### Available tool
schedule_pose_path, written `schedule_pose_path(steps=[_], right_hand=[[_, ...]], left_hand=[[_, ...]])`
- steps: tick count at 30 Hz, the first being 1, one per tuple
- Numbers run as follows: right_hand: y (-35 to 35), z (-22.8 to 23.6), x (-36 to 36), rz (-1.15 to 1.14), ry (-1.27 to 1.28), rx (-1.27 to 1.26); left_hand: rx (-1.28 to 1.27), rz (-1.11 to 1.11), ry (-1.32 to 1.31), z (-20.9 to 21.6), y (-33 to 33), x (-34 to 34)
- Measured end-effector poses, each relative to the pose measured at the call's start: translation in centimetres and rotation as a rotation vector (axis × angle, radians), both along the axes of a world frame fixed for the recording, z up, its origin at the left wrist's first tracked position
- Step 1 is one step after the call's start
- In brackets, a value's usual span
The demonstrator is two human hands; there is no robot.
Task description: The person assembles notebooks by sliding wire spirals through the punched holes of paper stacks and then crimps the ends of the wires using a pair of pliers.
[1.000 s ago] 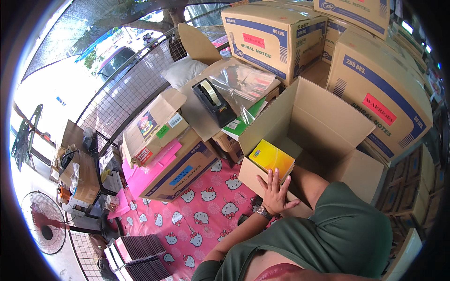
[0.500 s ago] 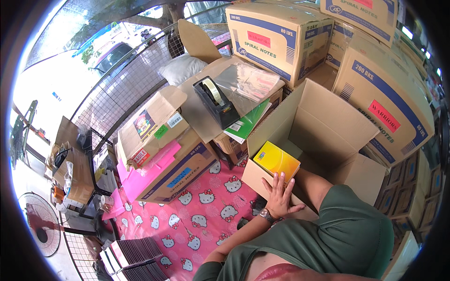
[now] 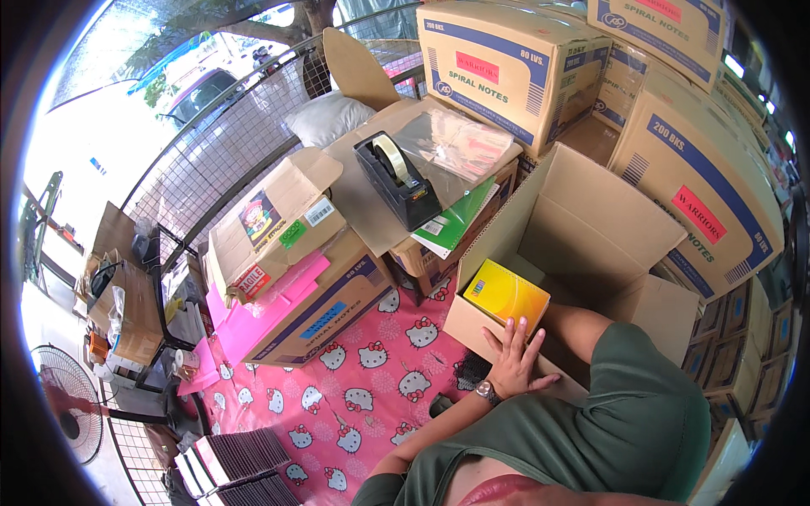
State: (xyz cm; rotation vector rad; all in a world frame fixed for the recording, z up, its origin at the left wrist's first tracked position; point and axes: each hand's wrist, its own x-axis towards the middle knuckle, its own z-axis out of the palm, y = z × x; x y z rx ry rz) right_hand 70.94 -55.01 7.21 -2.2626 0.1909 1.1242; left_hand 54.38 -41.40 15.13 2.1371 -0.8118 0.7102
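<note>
An open cardboard box [image 3: 582, 202] stands at centre right with its flaps up. A stack of yellow-covered notebooks [image 3: 506, 291] sits in its near left corner. My left hand [image 3: 516, 363], with a watch on its wrist, lies against the near side of the box. Its fingers are stretched out and spread, the tips just by the notebooks' lower edge. My right forearm [image 3: 578, 329] reaches over the box's near side, beside the stack. The right hand itself is hidden inside the box, behind the notebooks.
A black tape dispenser [image 3: 396, 177] and a green notebook [image 3: 456, 221] rest on cartons beyond. Large sealed cartons [image 3: 506, 76] are piled behind and to the right. Stacked notebooks [image 3: 236, 464] lie on the pink patterned sheet [image 3: 354, 401]. A fan [image 3: 72, 405] stands far left.
The view has shifted slightly, so the box and notebooks appear a little farther right. My left hand stays at the box's near side, and the right arm remains inside.
</note>
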Motion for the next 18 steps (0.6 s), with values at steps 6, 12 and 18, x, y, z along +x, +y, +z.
schedule_pose_path(steps=[6,12,18], right_hand=[[1.0,-0.3,1.6,-0.002,-0.001,0.025],[1.0,-1.4,1.1,-0.003,0.033,0.036],[0.6,-2.1,0.3,-0.027,0.055,0.062]], left_hand=[[-0.165,0.015,0.198,2.5,2.2,0.7],[-0.059,0.174,0.352,2.1,2.0,0.3],[0.088,0.254,0.282,3.5,3.1,0.5]])
